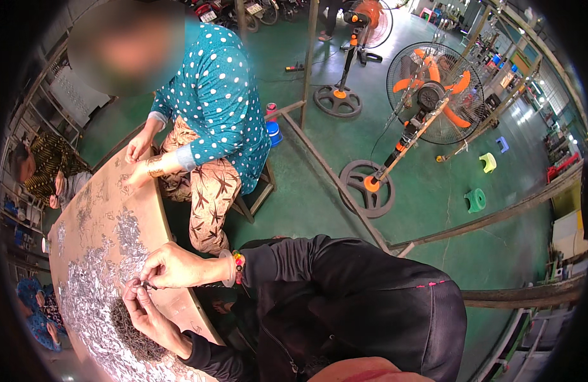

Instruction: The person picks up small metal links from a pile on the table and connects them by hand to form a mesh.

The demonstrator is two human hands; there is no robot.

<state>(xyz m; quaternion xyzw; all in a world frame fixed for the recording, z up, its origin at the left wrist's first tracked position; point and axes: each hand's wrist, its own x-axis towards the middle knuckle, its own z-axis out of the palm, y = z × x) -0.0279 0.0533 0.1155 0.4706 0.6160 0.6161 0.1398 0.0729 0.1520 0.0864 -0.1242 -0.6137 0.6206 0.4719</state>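
My right hand (174,266), with a beaded bracelet at the wrist, pinches a small dark piece (147,286) over the table. Just below it, my left hand (149,317) has its fingertips closed on the same piece, so the two hands nearly touch. The piece is too small to name. Beside and partly under my left hand lies a heap of small dark curled pieces (125,323). Many small silvery metal pieces (93,290) are spread over the brown tabletop (182,312).
A co-worker in a dotted teal top (224,83) sits along the table, both hands over small parts. Other people (49,156) sit across the table. Standing fans (428,95), a wooden rail (332,172) and plastic stools (475,200) stand on the green floor.
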